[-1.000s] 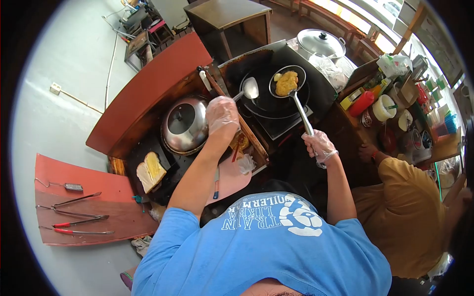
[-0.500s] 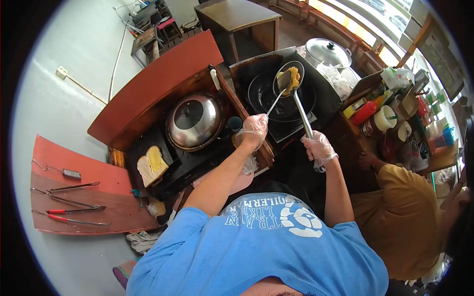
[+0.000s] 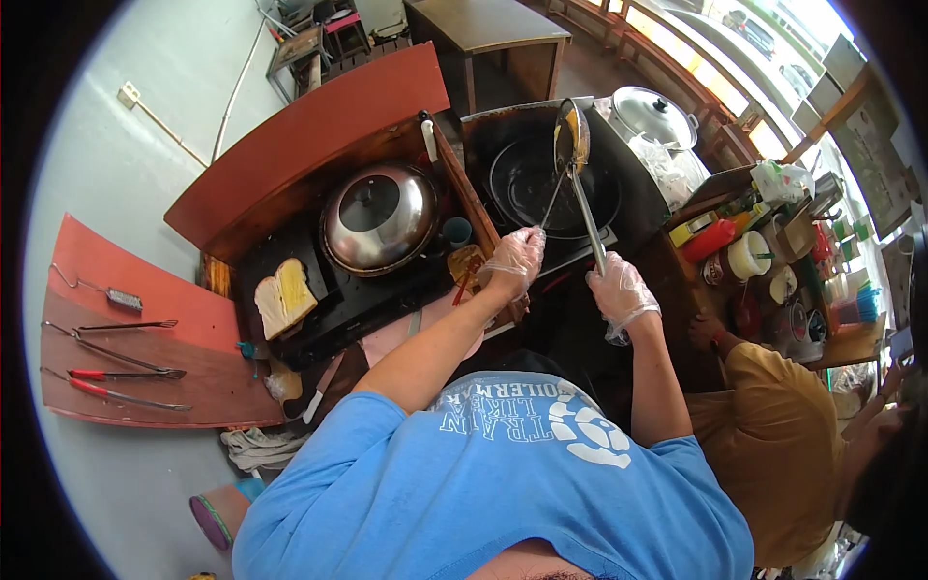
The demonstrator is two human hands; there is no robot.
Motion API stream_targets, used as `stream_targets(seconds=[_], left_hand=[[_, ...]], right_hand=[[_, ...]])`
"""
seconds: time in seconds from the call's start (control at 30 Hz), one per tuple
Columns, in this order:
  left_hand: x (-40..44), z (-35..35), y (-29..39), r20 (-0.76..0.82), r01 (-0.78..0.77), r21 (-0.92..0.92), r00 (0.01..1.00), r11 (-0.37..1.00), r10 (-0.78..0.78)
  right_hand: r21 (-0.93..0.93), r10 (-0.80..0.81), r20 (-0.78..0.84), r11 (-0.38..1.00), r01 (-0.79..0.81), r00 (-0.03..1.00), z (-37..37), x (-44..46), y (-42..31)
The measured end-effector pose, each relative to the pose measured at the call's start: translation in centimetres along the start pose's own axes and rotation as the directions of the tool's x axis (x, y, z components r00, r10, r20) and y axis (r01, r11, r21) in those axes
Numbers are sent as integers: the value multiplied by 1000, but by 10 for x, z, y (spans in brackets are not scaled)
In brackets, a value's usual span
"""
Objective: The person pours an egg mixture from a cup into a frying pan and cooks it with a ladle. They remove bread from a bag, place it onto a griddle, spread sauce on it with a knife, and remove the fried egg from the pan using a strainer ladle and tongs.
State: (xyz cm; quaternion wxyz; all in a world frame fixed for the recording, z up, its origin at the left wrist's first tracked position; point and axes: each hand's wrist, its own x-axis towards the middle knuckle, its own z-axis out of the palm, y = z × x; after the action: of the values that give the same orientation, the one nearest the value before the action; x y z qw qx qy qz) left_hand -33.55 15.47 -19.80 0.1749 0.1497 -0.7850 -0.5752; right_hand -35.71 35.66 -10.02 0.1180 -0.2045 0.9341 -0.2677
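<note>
My left hand, in a clear plastic glove, is closed round the thin handle of a ladle, whose head is against the strainer. Also gloved, my right hand grips the long metal handle of the strainer. The strainer is tilted nearly on edge above the dark pan, with yellow-brown fried food in it. The ladle's head is mostly hidden there.
A domed lid covers a pan on the left stove. Bread slices lie left of it. Tongs hang on a red board. At the right, a co-worker stands by a shelf of bottles and tubs.
The ladle has moved right, from beside the strainer up against the food. The strainer has turned from facing up to nearly on edge. The camera view has shifted slightly.
</note>
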Motion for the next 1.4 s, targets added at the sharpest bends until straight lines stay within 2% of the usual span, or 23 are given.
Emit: stream_targets(seconds=[0.03,0.17,0.23,0.27,0.33,0.37,0.43,0.47,0.53,0.57,0.63,0.87,0.93,1.17,1.27,1.33,1.4], left_hand=[[-2,-1,5,2,35,-55,999,998,-35],[-2,-3,6,16,67,-55,998,996,-66],[-6,-4,16,115,223,-342,974,913,-195],[-7,-4,20,118,225,-341,974,913,-196],[-7,-4,24,133,248,-493,969,834,-210],[-8,-6,26,137,251,-491,968,834,-211],[-9,-10,30,248,338,-598,940,727,-234],[-10,-10,33,251,340,-596,940,727,-233],[-12,-10,36,266,396,-630,918,669,-294],[-12,-10,37,268,397,-627,918,670,-294],[-13,-9,39,262,388,-668,921,635,-288],[-15,-8,51,254,361,-712,932,603,-258],[-16,-8,58,235,357,-710,933,607,-274],[-17,-4,64,226,333,-720,942,609,-249],[-18,-3,71,214,321,-734,946,599,-244],[-19,-3,80,222,326,-750,944,576,-246],[-17,-2,84,225,320,-775,945,545,-236]], right_hand=[[-78,-76,-31,994,74,997,-4,-1,-1],[-161,-155,-41,976,147,987,-17,-6,-17],[-147,-137,-70,981,125,988,-21,-6,-22],[-147,-134,-69,982,122,989,-23,-6,-25],[-192,-161,-76,971,144,984,-26,-7,-30],[-190,-157,-77,972,140,985,-26,-6,-30],[-246,-244,-75,944,219,967,-28,-6,-30],[-245,-241,-77,945,216,967,-29,-9,-30],[-512,-493,-64,763,395,868,-34,-15,-33],[-511,-490,-66,765,393,869,-36,-16,-35],[-445,-360,-37,841,307,932,-37,-14,-39],[-293,-256,-131,933,210,958,-38,-14,-41],[-336,-328,-154,904,263,932,-36,-13,-37],[-340,-351,-182,899,276,919,-48,-24,-45],[-403,-316,-87,878,257,945,-49,-24,-41],[-451,-479,-238,825,341,845,-51,-27,-42],[-498,-520,-226,789,361,824,-54,-26,-41]])
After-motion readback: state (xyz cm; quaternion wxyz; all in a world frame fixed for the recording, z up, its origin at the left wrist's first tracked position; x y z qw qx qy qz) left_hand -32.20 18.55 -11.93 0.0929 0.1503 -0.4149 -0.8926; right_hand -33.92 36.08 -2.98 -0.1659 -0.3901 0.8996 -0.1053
